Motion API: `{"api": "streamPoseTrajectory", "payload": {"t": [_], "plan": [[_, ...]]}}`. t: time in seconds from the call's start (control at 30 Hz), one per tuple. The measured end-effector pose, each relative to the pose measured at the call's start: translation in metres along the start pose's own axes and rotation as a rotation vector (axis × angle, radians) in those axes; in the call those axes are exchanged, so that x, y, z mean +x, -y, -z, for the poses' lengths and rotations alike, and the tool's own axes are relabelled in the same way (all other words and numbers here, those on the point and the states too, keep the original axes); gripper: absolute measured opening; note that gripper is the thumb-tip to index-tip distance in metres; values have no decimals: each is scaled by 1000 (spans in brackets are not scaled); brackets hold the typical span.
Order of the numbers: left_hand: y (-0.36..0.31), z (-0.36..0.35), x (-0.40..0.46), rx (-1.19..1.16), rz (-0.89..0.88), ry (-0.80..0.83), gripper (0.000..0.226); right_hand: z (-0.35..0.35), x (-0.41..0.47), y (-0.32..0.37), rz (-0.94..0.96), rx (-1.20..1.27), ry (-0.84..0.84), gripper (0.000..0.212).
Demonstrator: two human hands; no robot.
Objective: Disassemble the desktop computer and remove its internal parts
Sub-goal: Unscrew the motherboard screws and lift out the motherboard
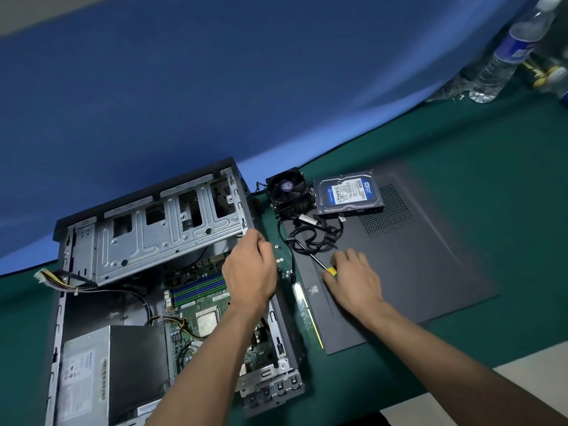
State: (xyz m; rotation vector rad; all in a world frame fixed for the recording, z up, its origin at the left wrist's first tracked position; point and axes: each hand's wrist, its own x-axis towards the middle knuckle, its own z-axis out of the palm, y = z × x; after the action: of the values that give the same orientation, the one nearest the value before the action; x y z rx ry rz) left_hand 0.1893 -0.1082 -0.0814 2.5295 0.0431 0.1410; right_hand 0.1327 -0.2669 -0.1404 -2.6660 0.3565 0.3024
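The open computer case (61, 302) lies on its side at the lower left. Inside are the green motherboard (212, 305), a grey power supply (101, 373) and the raised metal drive cage (159, 229). My left hand (249, 272) is over the case's right edge beside the cage, fingers curled; whether it holds anything is hidden. My right hand (353, 281) lies on the removed side panel (415, 272), fingers around a yellow-handled screwdriver (325, 267). A cooler fan (287, 192), a hard drive (349, 192) and black cables (313, 235) lie on the panel's far end.
A memory stick (304, 309) lies between case and panel, with several small screws (281, 262) near it. Loose power wires (52, 278) hang off the case's left side. A plastic water bottle (507, 53) stands at the far right. A blue wall backs the green table (491, 149).
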Motion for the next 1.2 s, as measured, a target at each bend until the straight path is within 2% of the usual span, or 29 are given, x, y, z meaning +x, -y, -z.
{"api": "streamPoseTrajectory", "payload": {"t": [0.17,0.27,0.4,0.5,0.57,0.67,0.83,0.93,1.03,1.1,1.2], "plan": [[-3,6,-6,-91,31,38,31,33,-8,44,132,333,-127,11],[1,19,-9,-179,65,83,31,53,-14,81,200,470,-134,14],[30,49,-12,-196,125,191,33,59,-25,126,337,502,-64,15],[66,70,-15,-48,224,235,21,44,-27,153,409,397,38,11],[93,81,-18,115,253,289,11,29,-25,166,388,296,124,17],[129,91,-16,307,168,421,20,6,-18,182,311,153,195,27],[167,92,-6,661,-17,670,41,-28,-11,189,137,107,402,28],[175,90,-3,745,-79,735,43,-40,-8,181,29,33,405,11],[179,90,-2,782,-115,771,42,-49,-6,181,-45,-16,388,15],[179,91,0,726,-82,759,40,-53,-5,185,-75,-19,346,8],[176,94,5,660,-41,708,31,-58,-8,187,-91,-64,257,19]]}}
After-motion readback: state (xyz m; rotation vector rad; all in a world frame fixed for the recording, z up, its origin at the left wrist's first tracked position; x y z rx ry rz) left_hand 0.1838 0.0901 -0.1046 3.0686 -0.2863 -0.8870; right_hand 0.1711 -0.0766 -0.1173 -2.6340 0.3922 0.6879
